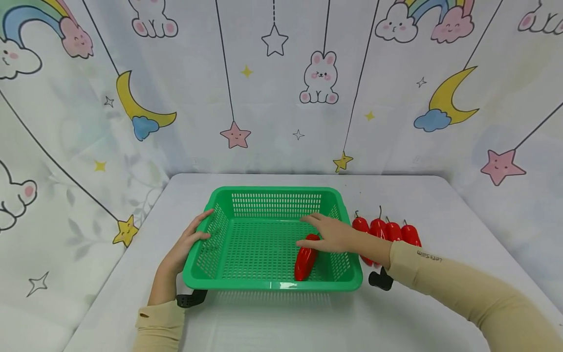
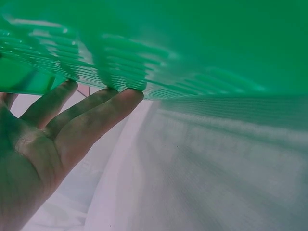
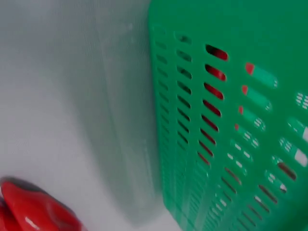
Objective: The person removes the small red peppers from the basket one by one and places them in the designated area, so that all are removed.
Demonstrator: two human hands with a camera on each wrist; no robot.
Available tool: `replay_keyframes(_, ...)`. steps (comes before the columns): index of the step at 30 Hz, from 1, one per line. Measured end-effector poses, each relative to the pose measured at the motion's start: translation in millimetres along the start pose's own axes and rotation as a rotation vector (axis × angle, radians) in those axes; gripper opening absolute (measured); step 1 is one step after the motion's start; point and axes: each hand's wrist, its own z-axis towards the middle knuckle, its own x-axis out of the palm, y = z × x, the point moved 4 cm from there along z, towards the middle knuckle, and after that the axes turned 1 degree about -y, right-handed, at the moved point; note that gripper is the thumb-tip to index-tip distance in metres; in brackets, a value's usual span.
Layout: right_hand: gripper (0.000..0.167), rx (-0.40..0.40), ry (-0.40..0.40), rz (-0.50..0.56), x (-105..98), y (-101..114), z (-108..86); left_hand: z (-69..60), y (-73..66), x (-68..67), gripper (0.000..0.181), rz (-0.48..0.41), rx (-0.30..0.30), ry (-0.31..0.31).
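Note:
A green plastic basket [image 1: 272, 285] with slotted walls stands on the white table. My left hand [image 1: 186, 244] holds its left rim, with thumb and a finger over the edge; in the left wrist view other fingers [image 2: 103, 113] reach up against the outer wall, fairly straight. Inside the basket, toward the right, lies a glossy red pepper [image 1: 305, 264]. Over that pepper my right hand [image 1: 332, 234] spreads its thumb and fingers apart, partly hiding the pepper's upper end. Whether the hand touches it cannot be told. The right wrist view shows red through the basket wall [image 3: 192, 96].
Right of the basket several red peppers [image 1: 411, 234] with stems lie in a row, partly behind my right forearm. A black wrist device [image 1: 380, 279] hangs beneath that wrist. Behind the table [image 1: 409, 195] stands a patterned cloth backdrop [image 1: 272, 88].

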Motion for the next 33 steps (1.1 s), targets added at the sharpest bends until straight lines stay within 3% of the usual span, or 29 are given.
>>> replay_keyframes(11,0.083,0.083,0.16,-0.102,36.9,4.0,11.2,0.7,0.1,0.1,0.061,0.001,0.006,0.003)
replay_keyframes(22,0.089,0.204,0.18,-0.158,52.8,3.4,15.1,0.3,-0.2,-0.4,0.061,-0.004,-0.005,-0.001)
replay_keyframes(28,0.089,0.248,0.193,-0.106,57.9,0.8,16.2,0.6,-0.9,0.1,0.062,0.007,-0.004,-0.002)
replay_keyframes(33,0.089,0.225,0.206,-0.042,58.3,2.7,16.3,0.2,-0.3,0.9,0.062,0.009,-0.008,0.0)
